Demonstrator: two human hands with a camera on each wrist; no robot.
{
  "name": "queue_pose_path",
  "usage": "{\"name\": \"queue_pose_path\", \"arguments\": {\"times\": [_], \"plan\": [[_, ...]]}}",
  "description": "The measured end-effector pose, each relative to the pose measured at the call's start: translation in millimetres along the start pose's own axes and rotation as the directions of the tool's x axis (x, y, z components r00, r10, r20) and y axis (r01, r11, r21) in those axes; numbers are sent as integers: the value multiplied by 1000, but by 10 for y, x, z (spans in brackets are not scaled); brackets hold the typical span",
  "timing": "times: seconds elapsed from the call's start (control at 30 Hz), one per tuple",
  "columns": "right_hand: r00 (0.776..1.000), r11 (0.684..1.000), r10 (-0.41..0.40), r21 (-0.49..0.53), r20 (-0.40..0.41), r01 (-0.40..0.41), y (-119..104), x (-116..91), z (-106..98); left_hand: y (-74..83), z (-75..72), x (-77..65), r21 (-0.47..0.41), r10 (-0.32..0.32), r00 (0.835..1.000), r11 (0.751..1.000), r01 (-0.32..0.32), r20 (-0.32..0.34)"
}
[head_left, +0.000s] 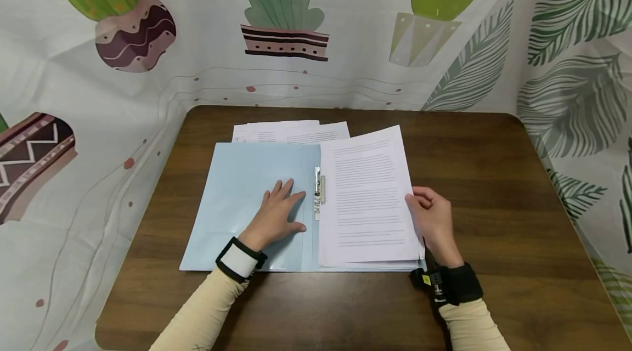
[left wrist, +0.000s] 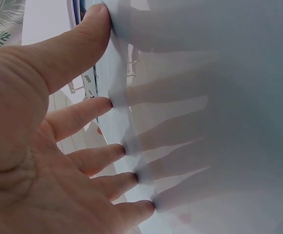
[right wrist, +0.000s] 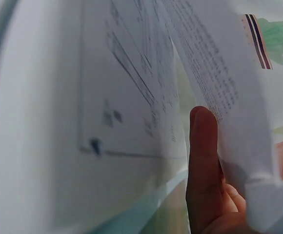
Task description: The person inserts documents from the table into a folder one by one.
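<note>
A light blue folder (head_left: 247, 175) lies spread out on the table, a metal lever clip (head_left: 317, 197) at its spine. My left hand (head_left: 273, 216) rests on the folder's left cover; in the left wrist view its fingertips (left wrist: 124, 150) touch the glossy surface, fingers spread. Printed sheets of paper (head_left: 367, 197) lie over the folder's right side. At their right edge my right hand (head_left: 434, 219) pinches the paper. The right wrist view has the thumb (right wrist: 203, 141) against the lifted printed paper (right wrist: 205, 53), and a page with line drawings (right wrist: 127, 92) beside it.
More printed papers (head_left: 296, 131) stick out behind the folder's top edge. The brown wooden table (head_left: 474, 164) has rounded corners. A white cloth with cactus and leaf prints (head_left: 365, 82) hangs behind and at both sides.
</note>
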State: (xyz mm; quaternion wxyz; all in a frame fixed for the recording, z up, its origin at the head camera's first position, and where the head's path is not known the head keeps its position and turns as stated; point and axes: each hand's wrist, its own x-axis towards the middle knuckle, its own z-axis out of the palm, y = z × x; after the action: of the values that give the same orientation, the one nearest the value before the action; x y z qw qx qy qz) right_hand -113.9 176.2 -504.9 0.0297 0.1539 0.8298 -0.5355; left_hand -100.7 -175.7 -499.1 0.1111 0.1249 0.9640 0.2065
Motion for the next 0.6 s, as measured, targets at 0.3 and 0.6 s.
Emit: {"name": "queue_pose_path", "arguments": {"times": [0.3, 0.6], "plan": [[999, 1000, 30, -8, -30, -30, 19, -51, 72, 9, -1, -7, -4, 0, 1000, 1000, 0, -4], [998, 996, -33, -83, -53, 28, 19, -89, 87, -4, 13, 1, -9, -12, 1000, 1000, 12, -1]]}}
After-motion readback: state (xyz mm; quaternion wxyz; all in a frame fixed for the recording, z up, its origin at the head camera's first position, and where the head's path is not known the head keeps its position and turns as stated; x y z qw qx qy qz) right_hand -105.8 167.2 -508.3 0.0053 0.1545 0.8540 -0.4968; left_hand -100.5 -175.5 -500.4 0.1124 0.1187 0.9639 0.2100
